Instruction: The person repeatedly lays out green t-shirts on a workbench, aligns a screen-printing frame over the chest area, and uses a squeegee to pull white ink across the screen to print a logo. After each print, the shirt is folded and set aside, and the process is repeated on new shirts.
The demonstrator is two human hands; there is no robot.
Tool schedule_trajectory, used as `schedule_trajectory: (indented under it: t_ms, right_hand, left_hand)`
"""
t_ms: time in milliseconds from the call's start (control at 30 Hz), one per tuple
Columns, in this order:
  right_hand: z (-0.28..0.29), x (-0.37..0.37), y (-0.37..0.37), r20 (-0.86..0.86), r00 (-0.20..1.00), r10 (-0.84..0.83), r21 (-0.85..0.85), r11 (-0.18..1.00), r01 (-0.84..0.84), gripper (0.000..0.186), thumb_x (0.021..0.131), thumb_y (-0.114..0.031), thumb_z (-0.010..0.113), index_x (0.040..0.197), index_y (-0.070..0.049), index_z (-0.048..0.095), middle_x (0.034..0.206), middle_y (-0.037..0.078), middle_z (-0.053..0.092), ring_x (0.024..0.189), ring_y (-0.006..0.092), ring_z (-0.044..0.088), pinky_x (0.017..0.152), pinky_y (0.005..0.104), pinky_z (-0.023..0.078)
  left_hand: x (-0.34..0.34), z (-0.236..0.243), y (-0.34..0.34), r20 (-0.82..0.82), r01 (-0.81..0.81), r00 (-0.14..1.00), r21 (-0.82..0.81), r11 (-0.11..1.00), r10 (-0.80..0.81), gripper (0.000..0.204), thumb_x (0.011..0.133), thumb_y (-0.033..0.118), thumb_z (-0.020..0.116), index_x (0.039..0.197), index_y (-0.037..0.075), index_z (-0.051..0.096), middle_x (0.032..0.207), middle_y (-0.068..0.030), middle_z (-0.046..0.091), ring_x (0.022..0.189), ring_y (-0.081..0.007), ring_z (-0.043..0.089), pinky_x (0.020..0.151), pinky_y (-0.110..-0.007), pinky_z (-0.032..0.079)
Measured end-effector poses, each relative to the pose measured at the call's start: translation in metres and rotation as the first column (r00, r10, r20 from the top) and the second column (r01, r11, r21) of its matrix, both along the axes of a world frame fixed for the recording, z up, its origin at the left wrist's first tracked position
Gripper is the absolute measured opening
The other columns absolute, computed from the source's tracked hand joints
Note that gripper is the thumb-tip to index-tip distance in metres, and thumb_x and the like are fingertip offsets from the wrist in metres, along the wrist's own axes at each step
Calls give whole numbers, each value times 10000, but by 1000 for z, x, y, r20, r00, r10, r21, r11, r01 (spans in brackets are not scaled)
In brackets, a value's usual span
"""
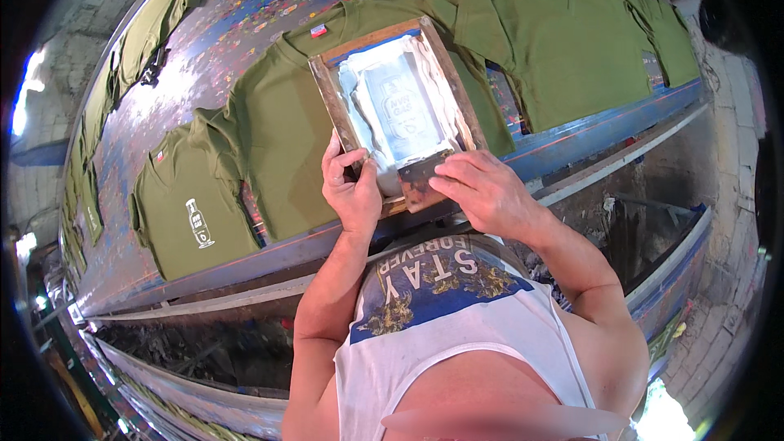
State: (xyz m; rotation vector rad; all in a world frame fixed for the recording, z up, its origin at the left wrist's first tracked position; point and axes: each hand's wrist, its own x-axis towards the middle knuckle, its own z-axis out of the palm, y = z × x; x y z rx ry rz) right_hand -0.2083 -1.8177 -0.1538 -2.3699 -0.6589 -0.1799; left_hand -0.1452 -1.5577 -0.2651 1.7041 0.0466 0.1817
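Note:
A wooden-framed printing screen (462, 106) with white ink on its mesh lies over a green T-shirt (278, 126) on the long table. My left hand (353, 184) grips the frame's near left corner, thumb and fingers pinched on the wood. In my right hand (482, 192) is a dark, ink-stained squeegee (425, 184), set at the near end of the mesh. A bottle-shaped design shows faintly through the white ink. The cloth directly under the frame is hidden.
To the left lies a green T-shirt (175, 212) with a white bottle print. Another green T-shirt (563, 49), its visible face plain, is spread to the right. The ink-spattered table (245, 41) has a raised metal rail (596, 151) along its near edge.

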Motion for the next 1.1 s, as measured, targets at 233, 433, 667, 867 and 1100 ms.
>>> schedule_trajectory:
  t_ms: [233,433,667,867,1100]
  right_hand:
    - [7,34,3,-185,982,44,14,999,-43,430,842,76,707,1259,-5,770,1244,138,745,1193,369,691,1038,470,577]
    - [19,15,-8,-253,966,53,38,998,-45,457,841,119,685,1275,-1,762,1270,148,736,1204,376,688,1029,475,581]
    - [-12,-9,11,-97,995,-30,-9,1000,29,435,850,40,711,1283,19,751,1292,135,698,1279,372,660,1085,488,577]
    - [-32,16,17,-10,996,-83,-1,997,83,493,822,93,712,1303,-2,762,1347,139,711,1316,387,685,1092,494,591]
    - [-43,118,14,79,994,-74,-4,997,74,400,875,50,666,1257,-14,767,1234,134,724,1224,366,695,1054,473,580]
  left_hand:
    - [1,6,-1,-12,10,1000,-5,1000,-10,226,905,-106,775,1097,11,751,1673,-262,567,1546,-326,560,1270,-433,430]
    - [1,4,-3,7,-3,1000,8,1000,3,235,983,-66,765,1211,-12,748,1608,-206,603,1509,-289,576,1248,-416,453]
    - [10,8,6,-129,-23,992,-92,995,11,350,1018,-91,735,1358,-10,738,1527,-127,638,1262,-180,687,1060,-322,569]
    - [19,19,12,-253,-5,967,-8,1000,3,515,971,-104,751,1470,14,705,1402,-88,662,1184,-155,700,1014,-316,602]
    - [23,25,11,-320,-24,947,-69,997,1,594,947,-77,776,1524,33,684,1335,-82,688,1034,-137,702,894,-289,618]
